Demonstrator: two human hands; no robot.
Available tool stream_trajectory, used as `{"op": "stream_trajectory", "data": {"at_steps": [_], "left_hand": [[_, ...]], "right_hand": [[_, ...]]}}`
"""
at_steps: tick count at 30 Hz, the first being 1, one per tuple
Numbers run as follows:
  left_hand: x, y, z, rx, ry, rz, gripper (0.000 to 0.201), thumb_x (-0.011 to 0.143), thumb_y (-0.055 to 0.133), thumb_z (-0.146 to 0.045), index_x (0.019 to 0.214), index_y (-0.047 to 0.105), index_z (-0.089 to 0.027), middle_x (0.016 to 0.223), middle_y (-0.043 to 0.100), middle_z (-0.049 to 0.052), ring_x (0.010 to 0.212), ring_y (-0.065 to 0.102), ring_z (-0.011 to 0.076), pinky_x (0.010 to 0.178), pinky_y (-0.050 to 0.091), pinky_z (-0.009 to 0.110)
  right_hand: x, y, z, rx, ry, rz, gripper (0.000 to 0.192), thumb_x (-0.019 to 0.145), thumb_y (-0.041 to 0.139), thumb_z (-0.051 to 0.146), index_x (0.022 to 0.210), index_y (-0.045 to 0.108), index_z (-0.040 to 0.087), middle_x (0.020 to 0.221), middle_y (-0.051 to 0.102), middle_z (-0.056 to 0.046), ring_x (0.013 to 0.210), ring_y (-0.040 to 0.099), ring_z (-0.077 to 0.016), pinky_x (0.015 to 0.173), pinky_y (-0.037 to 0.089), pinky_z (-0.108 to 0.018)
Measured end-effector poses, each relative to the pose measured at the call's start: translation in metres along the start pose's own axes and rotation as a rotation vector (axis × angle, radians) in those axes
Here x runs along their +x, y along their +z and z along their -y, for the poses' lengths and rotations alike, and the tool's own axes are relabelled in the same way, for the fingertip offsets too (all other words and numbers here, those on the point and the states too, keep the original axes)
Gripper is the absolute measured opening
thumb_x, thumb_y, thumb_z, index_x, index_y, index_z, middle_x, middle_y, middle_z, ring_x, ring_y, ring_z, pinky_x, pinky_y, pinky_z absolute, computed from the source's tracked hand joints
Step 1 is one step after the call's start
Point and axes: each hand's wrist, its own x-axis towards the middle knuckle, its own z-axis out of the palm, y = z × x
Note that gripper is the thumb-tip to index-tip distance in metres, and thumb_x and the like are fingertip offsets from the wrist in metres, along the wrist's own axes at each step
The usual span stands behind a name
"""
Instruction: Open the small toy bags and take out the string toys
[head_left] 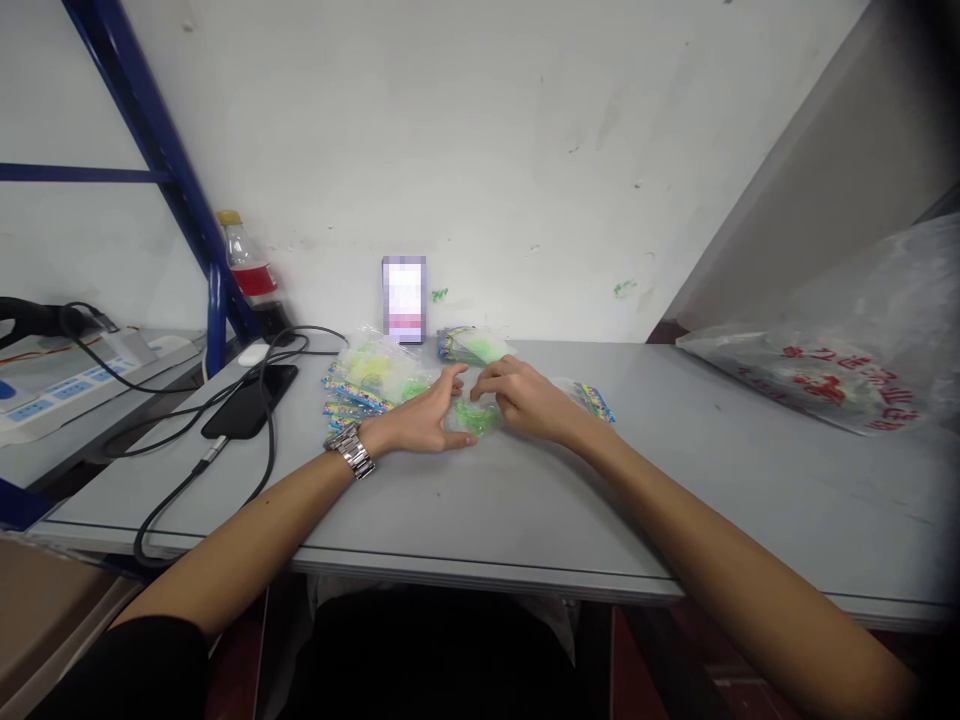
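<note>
Hands meet over a grey table [525, 500], where the left hand [420, 420], a metal watch [351, 450] at its wrist, lies fingers together beside a small clear packet of green pieces [474, 416]. The right hand [525, 398] curls its fingers onto the packet's far edge; whether they pinch it cannot be told. Slippery film could slide free or spill its contents. Stacked packets [371, 378] just behind might be knocked askew, and the phone [251, 400] and its cable [225, 440] lie near the left elbow's sweep.

Grey table [525, 510], packets [367, 380], phone [251, 400]
</note>
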Motion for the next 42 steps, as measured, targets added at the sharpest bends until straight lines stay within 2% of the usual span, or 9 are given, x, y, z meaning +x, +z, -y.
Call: {"op": "stream_trajectory", "data": {"at_steps": [3, 7, 12, 19, 26, 31, 35, 38, 42], "left_hand": [[-0.001, 0.0, -0.001, -0.002, -0.004, -0.009, 0.104, 0.073, 0.071, -0.05, 0.148, 0.006, -0.02, 0.148, 0.03, 0.026, 0.14, 0.033, 0.0367, 0.11, 0.033, 0.056], [-0.001, 0.0, -0.002, -0.011, 0.0, -0.021, 0.102, 0.073, 0.072, -0.049, 0.148, 0.008, -0.021, 0.147, 0.031, 0.026, 0.139, 0.034, 0.0372, 0.108, 0.034, 0.058], [-0.001, 0.001, 0.0, -0.017, 0.017, -0.047, 0.101, 0.072, 0.074, -0.047, 0.148, 0.011, -0.024, 0.147, 0.03, 0.024, 0.137, 0.037, 0.0387, 0.107, 0.035, 0.059], [0.001, 0.002, 0.001, 0.036, 0.074, -0.102, 0.092, 0.077, 0.07, -0.045, 0.147, 0.014, -0.023, 0.147, 0.031, 0.023, 0.137, 0.036, 0.0384, 0.104, 0.039, 0.057], [0.007, 0.003, 0.006, 0.117, 0.16, -0.477, 0.047, 0.091, 0.052, -0.033, 0.132, 0.035, -0.018, 0.133, 0.046, 0.018, 0.124, 0.048, 0.0284, 0.106, 0.04, 0.049], [0.013, 0.001, 0.01, 0.007, 0.031, -0.662, 0.03, 0.092, 0.049, -0.026, 0.12, 0.043, -0.015, 0.121, 0.055, 0.016, 0.107, 0.059, 0.0238, 0.096, 0.047, 0.045], [0.016, -0.001, 0.007, -0.299, -0.099, -0.58, 0.023, 0.092, 0.05, -0.03, 0.111, 0.047, -0.017, 0.094, 0.066, 0.008, 0.081, 0.066, 0.0179, 0.081, 0.053, 0.039], [0.017, -0.002, 0.001, -0.525, -0.078, -0.523, 0.023, 0.089, 0.058, -0.038, 0.097, 0.053, -0.016, 0.077, 0.065, 0.003, 0.067, 0.065, 0.0139, 0.068, 0.053, 0.03], [0.015, -0.003, -0.005, -0.627, -0.028, -0.506, 0.028, 0.083, 0.067, -0.039, 0.093, 0.056, -0.015, 0.069, 0.064, 0.0, 0.061, 0.063, 0.0114, 0.061, 0.05, 0.025]], "right_hand": [[-0.001, -0.004, 0.001, -0.017, 0.219, -0.008, 0.036, 0.084, 0.037, 0.007, 0.104, 0.065, 0.016, 0.102, 0.065, -0.013, 0.091, 0.055, -0.0241, 0.067, 0.037, -0.031], [-0.002, -0.006, -0.001, -0.041, 0.422, 0.07, 0.024, 0.088, 0.039, 0.021, 0.078, 0.061, 0.017, 0.083, 0.064, -0.012, 0.082, 0.053, -0.0233, 0.058, 0.03, -0.029], [0.001, -0.004, -0.007, 0.176, 0.411, 0.147, 0.014, 0.08, 0.049, 0.018, 0.066, 0.054, 0.019, 0.073, 0.064, -0.006, 0.069, 0.053, -0.0176, 0.061, 0.033, -0.029], [0.001, -0.006, -0.006, 0.353, 0.49, 0.065, 0.012, 0.072, 0.051, 0.008, 0.07, 0.054, 0.019, 0.073, 0.067, -0.003, 0.062, 0.052, -0.0144, 0.058, 0.035, -0.027], [0.002, -0.011, -0.006, 0.804, 0.654, -0.129, 0.011, 0.073, 0.055, 0.007, 0.074, 0.053, 0.018, 0.071, 0.07, -0.005, 0.055, 0.042, -0.01, 0.056, 0.034, -0.026], [0.001, -0.014, -0.011, 1.083, 0.661, -0.222, 0.012, 0.071, 0.06, 0.006, 0.07, 0.054, 0.017, 0.07, 0.067, -0.005, 0.051, 0.037, -0.0076, 0.053, 0.031, -0.025], [0.0, -0.015, -0.011, 1.232, 0.668, -0.229, 0.014, 0.071, 0.061, 0.004, 0.069, 0.055, 0.016, 0.071, 0.066, -0.005, 0.053, 0.039, -0.0074, 0.051, 0.032, -0.024], [0.0, -0.015, -0.01, 1.296, 0.685, -0.224, 0.015, 0.071, 0.061, 0.003, 0.068, 0.056, 0.016, 0.07, 0.065, -0.005, 0.053, 0.039, -0.007, 0.049, 0.032, -0.022], [0.001, -0.015, -0.008, 1.357, 0.715, -0.217, 0.016, 0.07, 0.062, 0.001, 0.067, 0.056, 0.016, 0.069, 0.063, -0.005, 0.052, 0.038, -0.0066, 0.046, 0.031, -0.021]]}}
